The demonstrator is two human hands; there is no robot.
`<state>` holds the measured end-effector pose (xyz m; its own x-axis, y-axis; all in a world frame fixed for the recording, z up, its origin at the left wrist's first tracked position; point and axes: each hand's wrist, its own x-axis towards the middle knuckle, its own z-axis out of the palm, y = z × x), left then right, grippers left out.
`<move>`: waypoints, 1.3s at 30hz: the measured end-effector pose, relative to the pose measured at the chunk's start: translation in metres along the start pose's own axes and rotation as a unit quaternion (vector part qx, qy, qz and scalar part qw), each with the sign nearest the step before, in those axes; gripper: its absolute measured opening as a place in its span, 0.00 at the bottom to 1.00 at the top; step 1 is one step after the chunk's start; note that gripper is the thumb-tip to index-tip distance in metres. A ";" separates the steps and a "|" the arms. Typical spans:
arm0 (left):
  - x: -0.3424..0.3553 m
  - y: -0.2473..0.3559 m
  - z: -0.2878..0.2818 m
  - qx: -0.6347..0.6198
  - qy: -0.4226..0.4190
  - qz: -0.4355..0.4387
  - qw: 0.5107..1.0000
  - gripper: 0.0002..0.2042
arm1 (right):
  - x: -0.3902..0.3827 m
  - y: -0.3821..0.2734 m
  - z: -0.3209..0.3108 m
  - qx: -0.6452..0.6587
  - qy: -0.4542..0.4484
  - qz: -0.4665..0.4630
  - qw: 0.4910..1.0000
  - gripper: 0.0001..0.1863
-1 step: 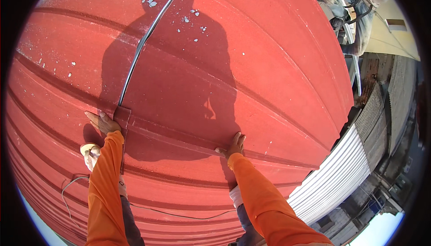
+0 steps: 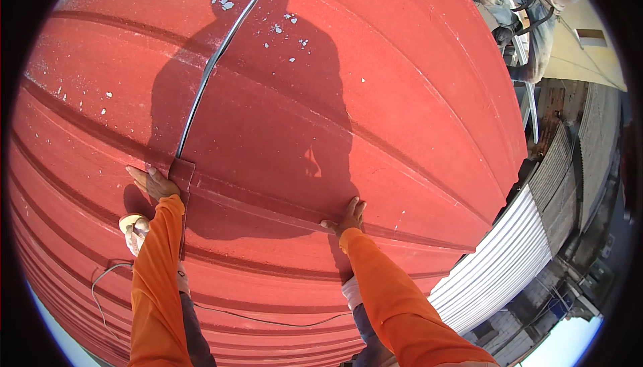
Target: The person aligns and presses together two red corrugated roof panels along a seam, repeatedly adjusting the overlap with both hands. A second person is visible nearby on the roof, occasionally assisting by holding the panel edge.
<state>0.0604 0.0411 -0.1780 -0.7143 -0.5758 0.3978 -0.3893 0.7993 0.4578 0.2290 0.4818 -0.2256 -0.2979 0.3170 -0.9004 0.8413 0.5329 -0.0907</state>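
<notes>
The red roofing sheet lay ribbed, paint-flecked, across the roof before you. Your left hand pressed flat at its corner, your right hand on its lower edge, fingers spread.

Long bright-orange sleeves cover both forearms up to the bare left hand and bare right hand; below the sleeves, dark grey trousers and light footwear show.
</notes>
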 end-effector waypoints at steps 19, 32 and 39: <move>0.001 0.005 -0.002 0.001 -0.023 -0.025 0.999 0.47 | -0.002 -0.004 -0.001 -0.018 0.016 -0.022 0.999 0.74; -0.001 0.012 -0.003 0.019 -0.040 -0.014 0.999 0.45 | 0.014 0.012 0.008 -0.037 0.043 -0.047 0.997 0.75; -0.001 0.006 -0.003 0.008 -0.036 -0.036 0.999 0.46 | 0.009 0.010 0.006 -0.040 0.024 -0.031 0.998 0.75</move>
<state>0.0605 0.0460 -0.1734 -0.7240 -0.6183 0.3060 -0.4501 0.7595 0.4696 0.2377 0.4850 -0.2373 -0.3708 0.3172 -0.8728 0.7821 0.6135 -0.1093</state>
